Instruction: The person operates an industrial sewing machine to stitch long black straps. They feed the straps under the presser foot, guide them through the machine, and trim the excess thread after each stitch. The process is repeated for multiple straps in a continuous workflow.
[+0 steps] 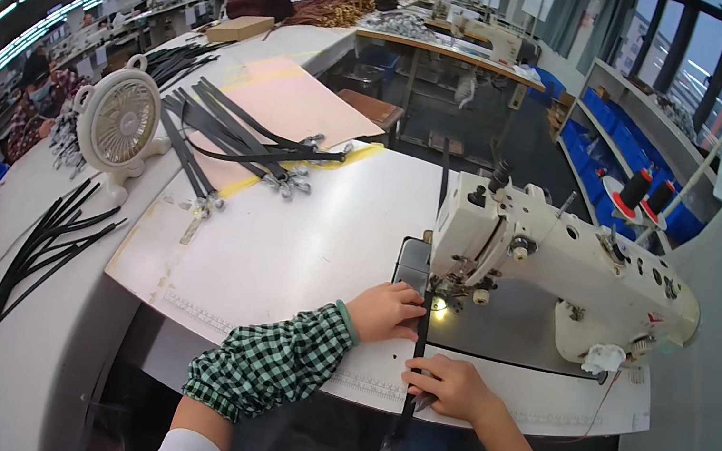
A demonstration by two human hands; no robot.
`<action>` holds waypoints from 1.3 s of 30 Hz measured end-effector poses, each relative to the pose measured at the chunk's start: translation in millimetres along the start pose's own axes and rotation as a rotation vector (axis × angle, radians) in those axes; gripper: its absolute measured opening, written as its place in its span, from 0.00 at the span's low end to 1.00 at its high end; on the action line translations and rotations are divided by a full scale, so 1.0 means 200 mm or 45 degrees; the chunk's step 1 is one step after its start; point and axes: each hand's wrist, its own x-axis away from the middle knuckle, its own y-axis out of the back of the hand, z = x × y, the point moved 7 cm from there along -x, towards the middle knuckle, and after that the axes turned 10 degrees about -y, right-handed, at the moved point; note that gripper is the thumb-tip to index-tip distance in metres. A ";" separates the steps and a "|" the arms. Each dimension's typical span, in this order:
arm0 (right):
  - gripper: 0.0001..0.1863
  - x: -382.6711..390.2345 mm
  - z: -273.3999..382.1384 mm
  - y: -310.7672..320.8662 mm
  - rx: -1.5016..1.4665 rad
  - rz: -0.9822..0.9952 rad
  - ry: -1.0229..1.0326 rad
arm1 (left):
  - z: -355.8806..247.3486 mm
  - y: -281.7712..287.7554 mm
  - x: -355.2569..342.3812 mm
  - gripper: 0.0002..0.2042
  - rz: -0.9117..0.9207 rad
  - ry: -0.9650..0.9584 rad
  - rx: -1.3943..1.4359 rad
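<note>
A long black strap [419, 347] runs front to back under the needle area of a white sewing machine [559, 251]. Its near end hangs over the table's front edge and carries a shiny piece. My left hand [384, 313], its arm in a green checked sleeve cover, presses bent fingers on the strap just left of the lit needle area. Closer to the edge, my right hand [451, 386] pinches the strap between thumb and fingers. Something small and dark shows under the right fingers; I cannot make out what it is.
Several black straps with metal hooks [250, 143] lie at the left on a pink sheet [282, 96]. A white fan [121, 120] stands beside more black straps [46, 257]. Thread cones [635, 189] stand behind the machine, near shelves with blue bins [628, 137].
</note>
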 end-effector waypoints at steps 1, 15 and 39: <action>0.13 0.00 0.01 0.00 -0.005 -0.006 0.003 | 0.00 -0.01 0.00 0.20 0.000 0.003 0.001; 0.10 -0.01 0.01 0.00 0.025 -0.047 0.034 | 0.01 -0.03 0.02 0.20 -0.007 0.020 0.023; 0.15 0.00 -0.10 0.07 -0.015 -0.096 -0.139 | 0.02 0.01 -0.01 0.14 -0.076 0.075 0.105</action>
